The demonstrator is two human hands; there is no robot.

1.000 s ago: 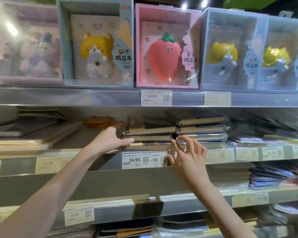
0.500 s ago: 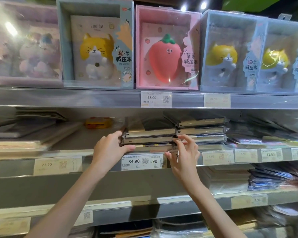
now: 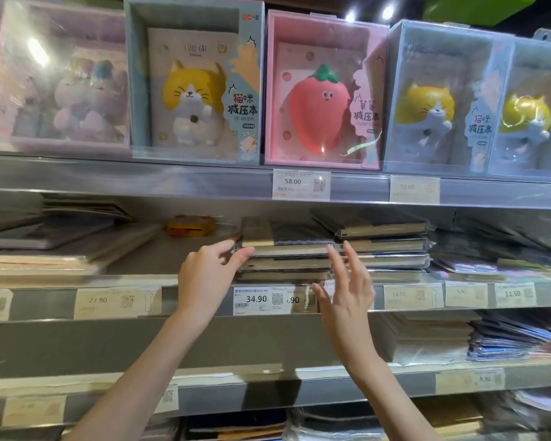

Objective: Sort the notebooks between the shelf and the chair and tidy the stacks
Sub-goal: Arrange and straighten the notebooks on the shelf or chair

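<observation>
On the middle shelf [image 3: 134,268] lies a stack of wrapped dark notebooks [image 3: 287,259], above the 34.90 price tag [image 3: 256,300]. A second, taller stack of notebooks [image 3: 385,246] stands right beside it. My left hand [image 3: 209,275] presses against the left end of the first stack, thumb on its front corner and fingers along its side. My right hand [image 3: 347,291] hovers in front of the gap between the two stacks, fingers straight and spread, holding nothing.
Boxed squishy-toy notebooks, among them a cat box [image 3: 193,81] and a strawberry box [image 3: 323,93], fill the top shelf. Flat notebooks [image 3: 45,246] lie at the middle shelf's left, a yellow item [image 3: 190,226] at its back. More stacks [image 3: 506,342] sit on the lower shelves.
My right hand has let go of the stacks' front edge and spread its fingers open. My left hand has slid slightly right along the left stack's end.
</observation>
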